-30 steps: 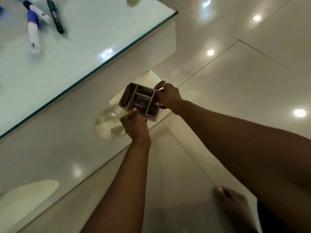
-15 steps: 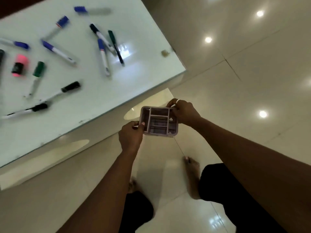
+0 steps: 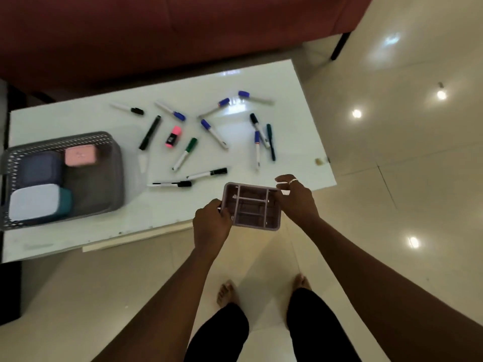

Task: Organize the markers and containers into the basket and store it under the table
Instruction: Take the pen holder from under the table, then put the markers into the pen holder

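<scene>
1. Mauve divided organiser [image 3: 254, 209] is up in both hands: my left hand [image 3: 211, 226] grips its near-left corner, and my right hand [image 3: 298, 202] pinches the far-right rim, at the front edge of the table [image 3: 300, 152].
2. Next, I reckon: set it down, load the scattered markers [image 3: 213, 133]; the grey basket [image 3: 65, 138] waits left.

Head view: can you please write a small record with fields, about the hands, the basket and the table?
held item: pale purple plastic divided tray
left hand: grips tray's left side
right hand: holds tray's far right corner
white glass-topped table: loose markers, one pink highlighter
grey mesh plastic basket: on table, left; holds pink box, navy box, white box, teal box
</scene>
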